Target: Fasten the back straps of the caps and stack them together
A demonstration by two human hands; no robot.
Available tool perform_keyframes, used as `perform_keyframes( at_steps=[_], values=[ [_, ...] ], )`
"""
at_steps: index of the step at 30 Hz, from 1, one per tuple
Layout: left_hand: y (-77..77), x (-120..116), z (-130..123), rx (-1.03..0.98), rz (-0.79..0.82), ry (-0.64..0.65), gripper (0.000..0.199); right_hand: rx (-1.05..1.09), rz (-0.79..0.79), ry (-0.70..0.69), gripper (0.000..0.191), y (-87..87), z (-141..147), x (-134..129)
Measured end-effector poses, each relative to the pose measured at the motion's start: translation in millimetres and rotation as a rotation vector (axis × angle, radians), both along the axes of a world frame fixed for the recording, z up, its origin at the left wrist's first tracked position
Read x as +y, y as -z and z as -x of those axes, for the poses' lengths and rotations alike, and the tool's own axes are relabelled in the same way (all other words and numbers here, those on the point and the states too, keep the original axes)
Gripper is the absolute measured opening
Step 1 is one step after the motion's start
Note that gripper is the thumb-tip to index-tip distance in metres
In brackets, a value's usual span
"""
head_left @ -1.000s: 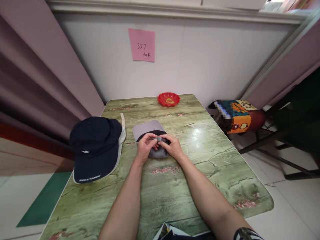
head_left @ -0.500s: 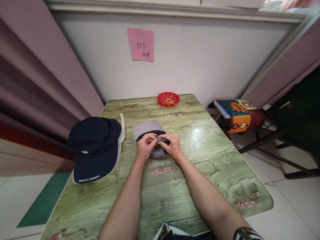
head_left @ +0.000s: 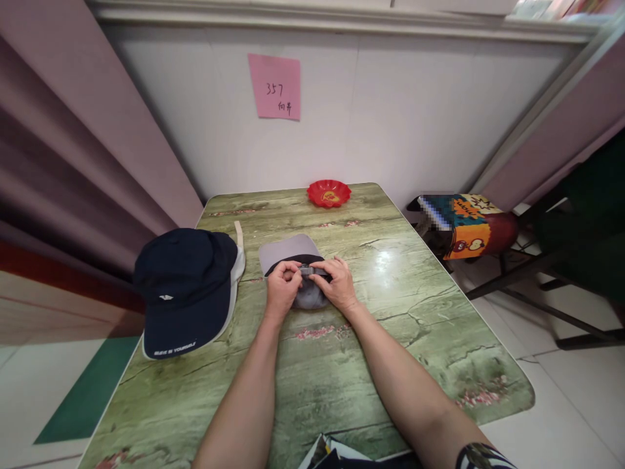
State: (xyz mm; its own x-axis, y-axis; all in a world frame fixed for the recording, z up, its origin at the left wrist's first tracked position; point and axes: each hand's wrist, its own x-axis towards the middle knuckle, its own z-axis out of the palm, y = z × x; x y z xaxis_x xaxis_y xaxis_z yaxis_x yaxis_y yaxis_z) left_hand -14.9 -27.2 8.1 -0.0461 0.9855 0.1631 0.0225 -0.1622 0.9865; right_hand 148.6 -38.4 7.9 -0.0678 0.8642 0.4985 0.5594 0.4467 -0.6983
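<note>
A grey cap (head_left: pixel 289 249) lies on the table with its brim pointing away from me and its dark inside partly showing. Across its near side runs a grey strap (head_left: pixel 306 270) with what looks like a small buckle. My left hand (head_left: pixel 283 286) pinches the strap's left part between thumb and fingertips. Opposite it, my right hand (head_left: pixel 338 283) grips the strap's right part. A short stretch of strap shows between the two hands. To the left sits a navy cap (head_left: pixel 188 286) with white lettering on its brim and a pale strap end (head_left: pixel 239 233) sticking up.
A red scalloped dish (head_left: pixel 329 194) stands at the far edge of the green wood-patterned table (head_left: pixel 410 326). A pink note (head_left: pixel 275 87) is stuck on the white wall behind. Right of the table are a colourful stool (head_left: pixel 471 225) and a dark chair (head_left: pixel 581 228).
My left fingertips have shifted slightly left along the strap, and more of it shows between my hands. The caps and dish have stayed in place.
</note>
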Motion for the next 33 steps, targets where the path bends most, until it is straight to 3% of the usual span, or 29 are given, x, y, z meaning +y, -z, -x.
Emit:
perform_keyframes(
  at_steps=[3,7,10,13,20,33],
  values=[
    [-3.2,-2,1,0.037,-0.054,0.051,0.016,0.019,0.021,0.031,0.02,2.4,0,1],
    [-7.7,-6,0,0.272,-0.178,0.136,0.038,0.024,0.011,0.021,0.022,1.9,-1,1],
    [-5.7,-5,-1,0.373,-0.22,0.086,0.027,0.047,-0.019,-0.013,0.03,-1.1,-1,-1],
    [-1.4,-3,0,0.326,-0.198,0.072,0.025,0.063,-0.018,-0.022,0.034,-3.6,-1,-3],
    [-2.8,-4,1,0.146,-0.091,0.129,0.032,0.047,0.053,0.069,0.018,-2.4,-2,-1],
    [-12.5,-7,-2,0.107,-0.056,0.203,0.028,0.091,0.098,-0.015,0.017,-0.7,-2,-1]
  ],
)
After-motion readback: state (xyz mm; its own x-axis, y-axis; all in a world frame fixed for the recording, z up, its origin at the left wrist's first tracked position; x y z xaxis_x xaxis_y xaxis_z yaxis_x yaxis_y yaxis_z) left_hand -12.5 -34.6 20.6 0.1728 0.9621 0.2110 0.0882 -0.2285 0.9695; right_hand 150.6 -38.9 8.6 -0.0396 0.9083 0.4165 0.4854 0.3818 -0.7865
